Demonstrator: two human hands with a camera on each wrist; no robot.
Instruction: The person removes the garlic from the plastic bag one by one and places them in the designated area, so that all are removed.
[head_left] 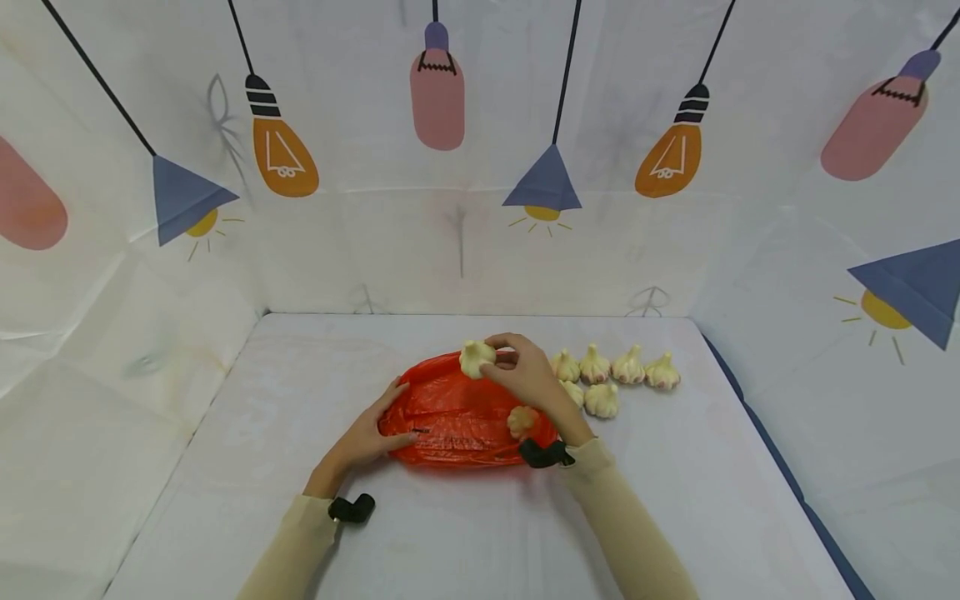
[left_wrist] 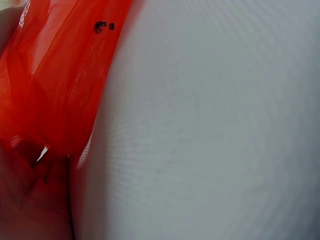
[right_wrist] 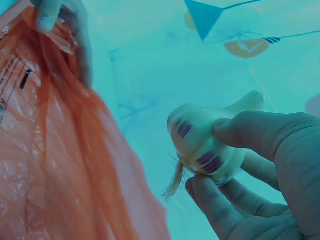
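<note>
Right hand (head_left: pixel 528 373) grip pinches garlic bulb (head_left: pixel 476 358) over red bag (head_left: pixel 457 417); left hand (head_left: pixel 367 433) pinches bag edge on counter (head_left: pixel 300 400)

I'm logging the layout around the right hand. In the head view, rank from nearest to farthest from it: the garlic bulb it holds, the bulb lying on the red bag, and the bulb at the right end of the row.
1. Held garlic bulb, pinched in the right hand, above the red bag's far edge.
2. Bulb on the bag, just below the wrist.
3. End bulb, far right of the row.
</note>
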